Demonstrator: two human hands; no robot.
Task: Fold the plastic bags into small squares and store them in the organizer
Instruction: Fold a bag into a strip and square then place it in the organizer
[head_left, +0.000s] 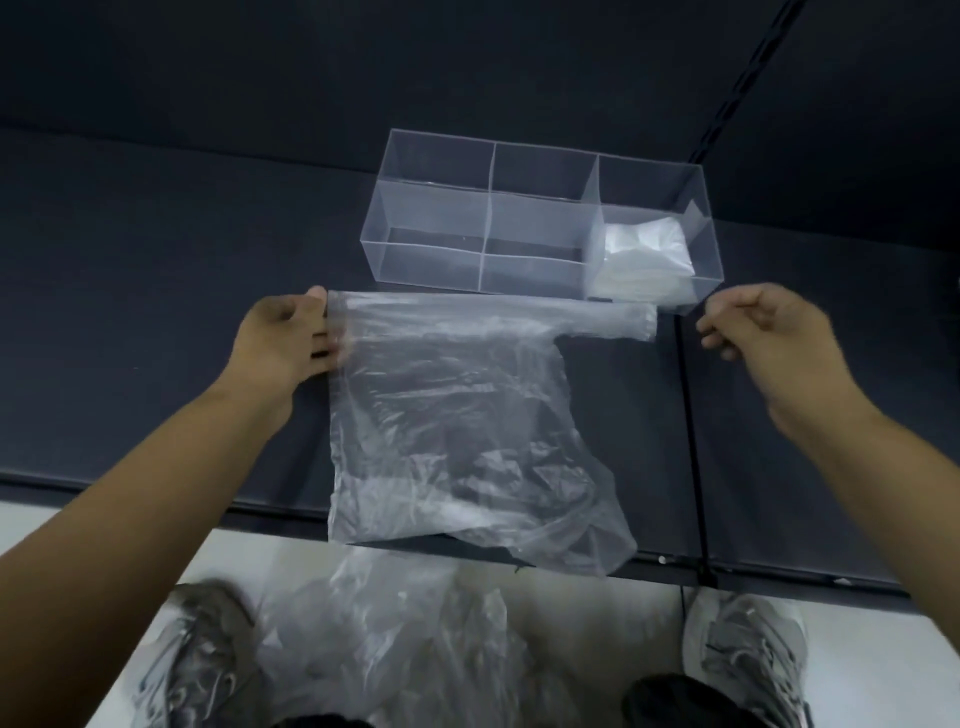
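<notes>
A person lays a clear plastic bag flat on a dark mat at the centre of the frame, its lower edge hanging just past the mat's near rim. The left hand, at middle left, has its fingers closed on the bag's upper left corner. The right hand, at middle right, sits loosely curled and holds nothing; it hovers just beside the bag's handle strip, a narrow band reaching toward it along the top edge, without touching it.

Beyond the bag, in the upper centre of the frame, stands a clear organizer split into compartments. Its lower right compartment already holds folded bags; the other compartments appear empty. A loose heap of more bags waits on the pale floor at the bottom of the frame, between the person's two shoes.

The film looks thin, feather-light and slippery, likely to cling, wrinkle and trap air, and to spring open unless each crease is pressed down. The surest hold seems to be at the corners and the handle strip, pinched and drawn taut, with the palm smoothing the middle before the first fold is made.
</notes>
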